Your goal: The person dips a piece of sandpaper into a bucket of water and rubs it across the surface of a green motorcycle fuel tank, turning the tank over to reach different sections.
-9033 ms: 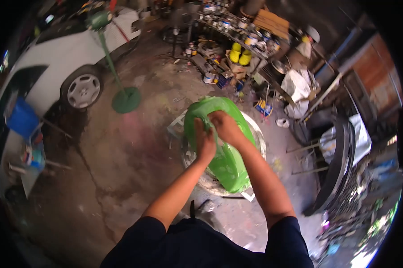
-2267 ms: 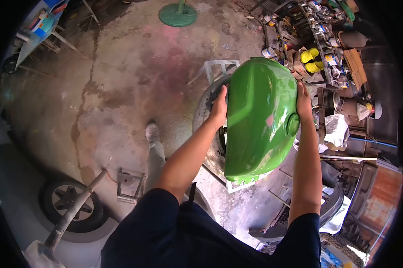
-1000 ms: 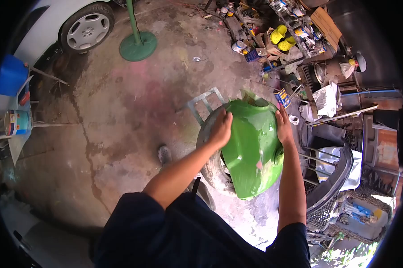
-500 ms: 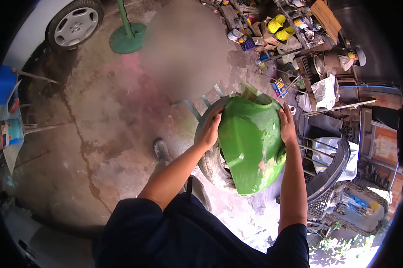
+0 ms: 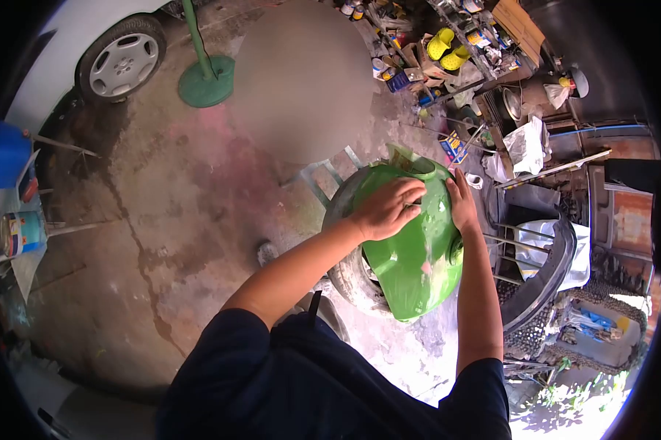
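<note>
A glossy green shell-like part (image 5: 411, 271), with worn, lighter patches and a round opening at its far end, rests on a tire (image 5: 354, 282). My left hand (image 5: 390, 208) lies on the upper surface of the part, its fingers bent and partly apart, pointing right. Along the part's right edge, my right hand (image 5: 462, 203) rests with fingers extended forward. Neither hand is wrapped round anything. Beneath the part, much of the tire is hidden.
A green round stand base (image 5: 207, 82) and a car wheel (image 5: 123, 59) are at the upper left. Yellow clogs (image 5: 440, 44) sit among clutter at the upper right. A black curved part (image 5: 539, 282) lies at right. A blurred patch covers the top centre.
My left hand has moved from the part's left edge onto its upper surface. My right hand stays at the right edge. The view has shifted slightly.
</note>
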Motion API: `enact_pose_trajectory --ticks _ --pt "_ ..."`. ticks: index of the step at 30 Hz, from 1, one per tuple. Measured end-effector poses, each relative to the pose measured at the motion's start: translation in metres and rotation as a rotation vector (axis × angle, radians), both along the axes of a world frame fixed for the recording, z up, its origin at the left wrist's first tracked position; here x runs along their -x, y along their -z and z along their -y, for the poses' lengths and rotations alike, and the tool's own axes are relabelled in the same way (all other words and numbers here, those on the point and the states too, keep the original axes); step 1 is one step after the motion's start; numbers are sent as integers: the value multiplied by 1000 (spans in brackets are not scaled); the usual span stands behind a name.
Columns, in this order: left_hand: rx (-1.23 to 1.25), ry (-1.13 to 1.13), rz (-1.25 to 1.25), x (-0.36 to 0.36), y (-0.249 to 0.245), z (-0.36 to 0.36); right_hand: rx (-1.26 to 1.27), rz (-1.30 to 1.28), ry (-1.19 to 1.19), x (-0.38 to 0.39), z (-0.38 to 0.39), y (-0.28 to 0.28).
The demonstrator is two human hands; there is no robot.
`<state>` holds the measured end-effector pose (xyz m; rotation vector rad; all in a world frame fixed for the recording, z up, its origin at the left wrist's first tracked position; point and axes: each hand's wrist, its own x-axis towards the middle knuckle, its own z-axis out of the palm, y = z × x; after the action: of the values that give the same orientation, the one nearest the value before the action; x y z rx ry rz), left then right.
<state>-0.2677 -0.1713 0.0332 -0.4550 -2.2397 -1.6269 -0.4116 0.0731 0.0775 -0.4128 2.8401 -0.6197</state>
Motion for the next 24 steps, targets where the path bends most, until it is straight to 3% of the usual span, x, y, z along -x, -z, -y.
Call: enact_pose_trajectory --ticks 2,6,9,14,17,21,24 --pt "-18 53 4 5 1 5 5 -6 -10 -1 2 0" --pt "-95 -202 63 10 47 22 -32 -3 0 -15 27 -18" --pt "-138 -202 70 8 46 16 -16 -1 14 -21 26 -23" --pt "28 22 52 9 9 5 65 43 -14 2 3 -7" --pt "-57 -128 22 4 43 15 42 58 -20 -2 7 -14" --pt "-308 -191 178 -6 71 16 33 39 -13 -3 8 -12" --pt "-101 -154 102 -3 36 2 43 48 12 -3 9 -13"
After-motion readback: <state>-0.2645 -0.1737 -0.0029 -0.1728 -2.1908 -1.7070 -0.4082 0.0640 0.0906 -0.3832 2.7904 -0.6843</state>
